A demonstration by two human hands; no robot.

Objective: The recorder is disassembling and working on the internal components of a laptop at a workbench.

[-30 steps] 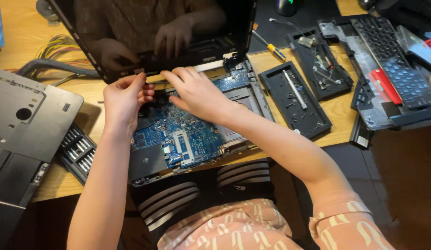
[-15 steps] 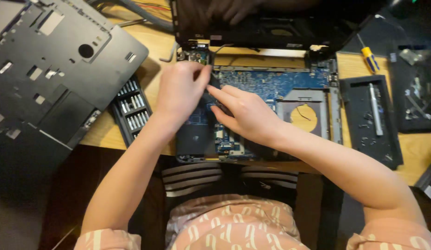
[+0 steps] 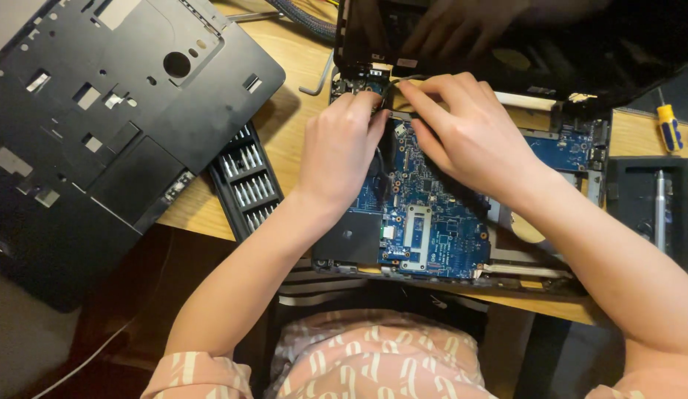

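Fingertips [image 3: 385,100] pinch cable [image 3: 394,83] over motherboard [image 3: 433,222].

Left hand [image 3: 340,151] and right hand [image 3: 469,133] meet, fingertips pinched.

We've got the motherboard [image 3: 433,222] lying in the opened laptop base [image 3: 536,277] at the desk's [image 3: 285,140] near edge, the screen [image 3: 521,37] standing behind it, the screwdriver bit set [image 3: 246,181] just left, the removed bottom cover [image 3: 100,111] further left, and a screwdriver [image 3: 669,127] far right.

Single head-worn view, steeply downward, close over the opened laptop [image 3: 433,222] at desk edge.
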